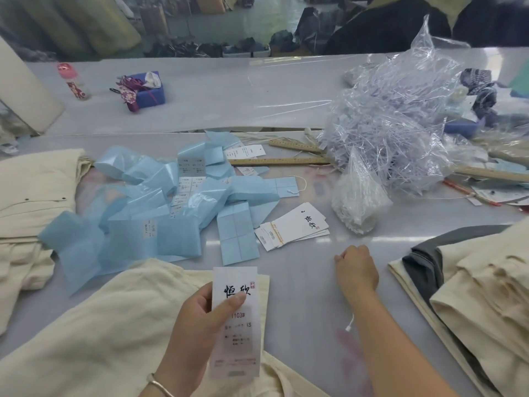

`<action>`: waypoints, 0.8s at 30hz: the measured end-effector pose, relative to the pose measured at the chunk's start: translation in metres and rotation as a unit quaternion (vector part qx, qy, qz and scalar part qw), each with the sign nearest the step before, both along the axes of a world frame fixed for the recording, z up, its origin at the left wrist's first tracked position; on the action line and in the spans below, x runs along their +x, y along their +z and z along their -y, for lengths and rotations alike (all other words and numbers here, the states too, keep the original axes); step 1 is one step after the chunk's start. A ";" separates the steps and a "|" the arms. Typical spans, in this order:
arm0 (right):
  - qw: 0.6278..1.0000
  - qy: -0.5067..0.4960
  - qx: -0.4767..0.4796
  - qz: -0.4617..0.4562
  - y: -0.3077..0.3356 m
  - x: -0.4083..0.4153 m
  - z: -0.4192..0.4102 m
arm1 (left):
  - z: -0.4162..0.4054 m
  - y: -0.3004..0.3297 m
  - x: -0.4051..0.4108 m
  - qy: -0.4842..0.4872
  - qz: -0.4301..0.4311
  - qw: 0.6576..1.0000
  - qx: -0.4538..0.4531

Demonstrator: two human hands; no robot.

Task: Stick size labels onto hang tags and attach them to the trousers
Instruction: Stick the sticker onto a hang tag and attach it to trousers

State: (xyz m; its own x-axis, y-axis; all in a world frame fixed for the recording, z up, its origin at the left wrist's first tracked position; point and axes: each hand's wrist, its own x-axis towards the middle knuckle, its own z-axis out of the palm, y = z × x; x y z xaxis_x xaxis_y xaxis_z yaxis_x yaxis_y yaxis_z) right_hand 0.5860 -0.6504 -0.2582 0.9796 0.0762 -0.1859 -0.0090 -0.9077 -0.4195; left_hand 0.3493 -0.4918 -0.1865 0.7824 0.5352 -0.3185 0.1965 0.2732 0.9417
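On a grey worktable (300, 296) in a garment workshop, the left hand (200, 319) pinches a white hang tag (237, 333) upright over cream trousers (86, 339); the right hand (356, 270), fingers curled, rests on the table near a stack of hang tags (294, 227), holding nothing visible

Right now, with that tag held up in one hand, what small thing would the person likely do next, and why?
Probably pick up a string loop. The left hand holds a hang tag already printed "1103#", with no string on it. The right hand rests curled on the table, and a string fastener lies beside its forearm.
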 end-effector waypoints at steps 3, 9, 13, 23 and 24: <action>0.980 0.016 0.200 -0.010 0.019 -0.021 0.006 | 0.004 0.007 -0.005 0.004 0.004 0.999 0.036; 0.853 0.149 0.492 -0.087 0.099 -0.121 0.014 | 0.011 0.019 -0.017 -0.020 0.034 0.993 0.108; 0.848 0.209 0.480 -0.087 0.124 -0.175 0.003 | 0.017 0.023 -0.032 -0.035 0.061 0.978 0.198; 0.912 0.154 0.348 0.150 0.130 -0.243 -0.015 | 0.024 0.041 -0.077 -0.067 0.129 0.953 0.264; 0.912 0.150 0.344 0.164 0.131 -0.249 -0.017 | 0.024 0.042 -0.081 -0.069 0.136 0.953 0.263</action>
